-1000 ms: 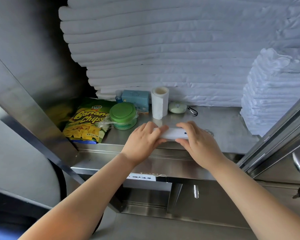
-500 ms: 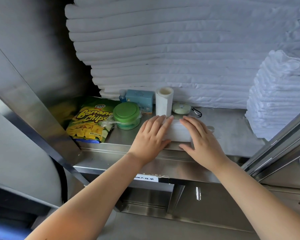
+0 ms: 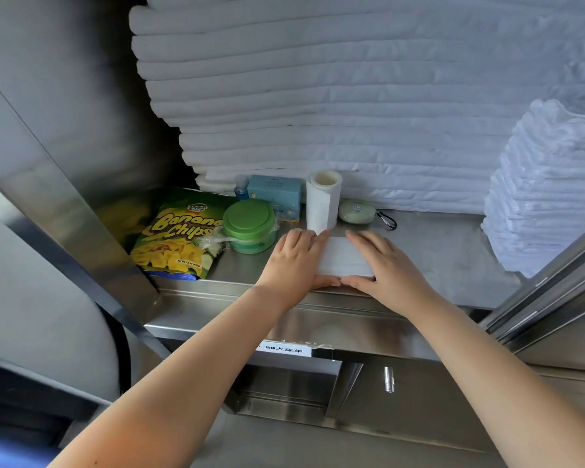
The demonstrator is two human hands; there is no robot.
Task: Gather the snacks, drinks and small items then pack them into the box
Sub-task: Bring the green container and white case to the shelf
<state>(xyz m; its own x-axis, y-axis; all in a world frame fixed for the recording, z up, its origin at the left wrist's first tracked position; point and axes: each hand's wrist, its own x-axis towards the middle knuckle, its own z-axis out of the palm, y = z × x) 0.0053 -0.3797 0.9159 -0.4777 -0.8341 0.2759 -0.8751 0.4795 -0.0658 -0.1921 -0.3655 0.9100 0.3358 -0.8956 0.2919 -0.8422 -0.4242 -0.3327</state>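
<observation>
A flat white box (image 3: 341, 256) lies at the front edge of the steel shelf (image 3: 436, 251). My left hand (image 3: 296, 261) rests on its left end and my right hand (image 3: 387, 265) on its right end. The fingers of both lie straight across the top, with the thumbs along the front side. Behind and to the left are a Banana Chips bag (image 3: 179, 234), a green-lidded tub (image 3: 249, 224), a blue carton (image 3: 276, 194), a small blue bottle (image 3: 241, 190), a white roll (image 3: 323, 201) and a pale green oval case (image 3: 356, 211) with a black clip (image 3: 387, 219).
Folded white linen (image 3: 352, 96) is stacked high along the back of the shelf. A pile of white towels (image 3: 537, 197) stands at the right. Slanted steel frame bars close in both sides. A white label (image 3: 284, 348) is taped below the shelf edge.
Both hands slid from the box's ends onto its top, fingers stretched forward. The box now shows more of its top face. The view has moved slightly closer.
</observation>
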